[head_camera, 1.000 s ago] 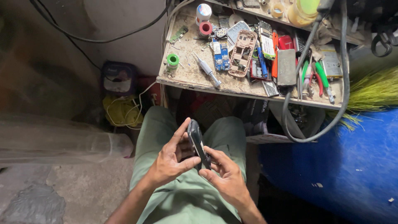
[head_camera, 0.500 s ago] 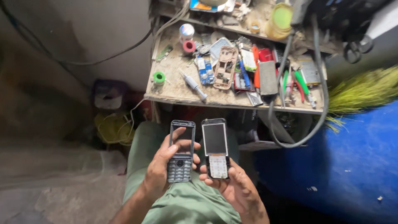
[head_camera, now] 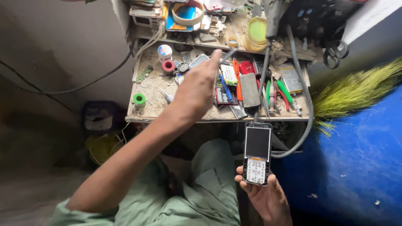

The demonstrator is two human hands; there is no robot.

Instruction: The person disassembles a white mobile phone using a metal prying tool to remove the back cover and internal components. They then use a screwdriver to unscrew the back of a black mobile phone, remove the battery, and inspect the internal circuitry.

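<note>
My right hand [head_camera: 264, 196] is shut on an opened mobile phone [head_camera: 256, 152] and holds it upright over my lap. The phone's dark screen and bare white keypad face me. My left hand [head_camera: 197, 90] is stretched out over the cluttered wooden workbench [head_camera: 153, 90], back of the hand toward me. Its fingertips are near a thin grey metal tool [head_camera: 228, 54]. The palm is hidden, so I cannot tell if it holds anything. Under and around that hand lie phone parts, batteries and screwdrivers.
A green tape roll [head_camera: 139, 99] and a red spool [head_camera: 168, 65] sit on the bench's left side. A thick grey cable [head_camera: 307, 109] loops down the right edge. A blue barrel [head_camera: 356, 159] and a green broom [head_camera: 356, 90] stand at right. Scissors [head_camera: 335, 52] hang above.
The two phone halves were split apart between both hands. My left hand, which held the keypad cover, has since reached up to the bench; the right hand still holds the screen half.
</note>
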